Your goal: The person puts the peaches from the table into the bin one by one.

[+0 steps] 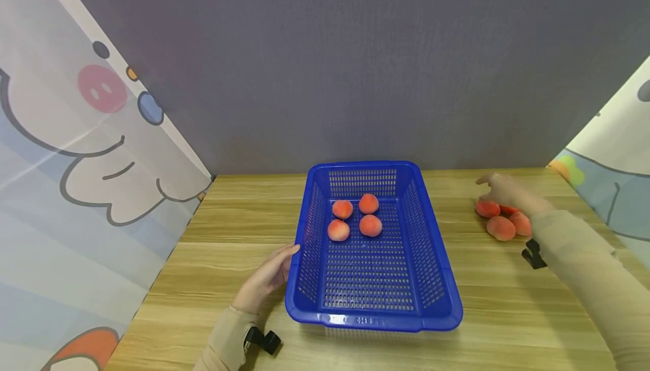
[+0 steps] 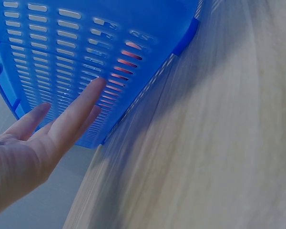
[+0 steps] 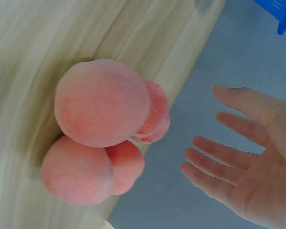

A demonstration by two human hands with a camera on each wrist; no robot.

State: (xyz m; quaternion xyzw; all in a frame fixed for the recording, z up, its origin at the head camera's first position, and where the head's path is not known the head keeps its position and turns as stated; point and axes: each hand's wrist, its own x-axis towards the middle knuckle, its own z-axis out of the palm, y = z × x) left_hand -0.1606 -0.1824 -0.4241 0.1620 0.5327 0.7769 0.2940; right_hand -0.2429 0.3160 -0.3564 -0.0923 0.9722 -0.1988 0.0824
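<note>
In the head view a blue slotted basket (image 1: pixel 370 321) stands on the table with several peaches inside, one of them (image 1: pixel 370 225) at the right of the group. My left hand (image 1: pixel 269 278) rests on the basket's left side; in the left wrist view its fingers (image 2: pixel 69 119) are extended along the slotted wall. Above a pile of peaches (image 1: pixel 501 228) on the right, my right hand (image 1: pixel 505 191) holds nothing. The right wrist view shows the right hand (image 3: pixel 252 157) with spread, slightly bent fingers, apart from the peaches (image 3: pixel 102 102).
The wooden table (image 1: pixel 213 264) meets a grey wall panel (image 1: pixel 355 66) at the back. Cartoon-printed panels (image 1: pixel 45 190) stand at both sides. The basket's right rim lies between its inside and the peach pile.
</note>
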